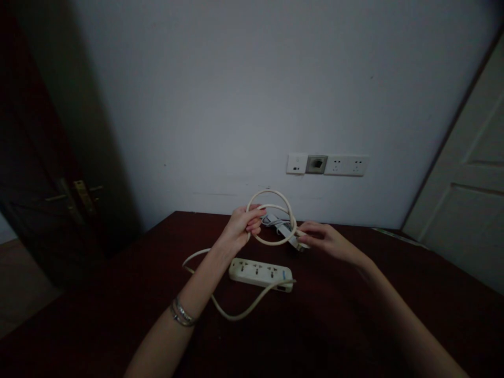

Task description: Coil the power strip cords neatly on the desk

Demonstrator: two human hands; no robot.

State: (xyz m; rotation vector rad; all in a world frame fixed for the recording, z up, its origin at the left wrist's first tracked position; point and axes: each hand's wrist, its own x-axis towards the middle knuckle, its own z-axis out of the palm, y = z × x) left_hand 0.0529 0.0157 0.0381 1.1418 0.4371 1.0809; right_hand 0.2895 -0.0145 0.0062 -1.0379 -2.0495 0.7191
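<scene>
A looped white power cord (pixel 271 243) hangs in the air above the dark table. My left hand (pixel 243 223) is closed around the left side of its loops. At the right side of the coil, my right hand (pixel 321 237) pinches the cord near its end; the fingers partly hide what is there. Below the coil lies a white power strip (pixel 258 274) with several sockets, its cord running in a slack curve along the table and behind my left forearm.
Behind the coil, a second white power strip (pixel 277 223) with a bundled cord lies on the dark red table (pixel 315 315). On the wall are several socket plates (pixel 346 165). A dark door (pixel 35 173) stands at left, a white door (pixel 472 210) at right.
</scene>
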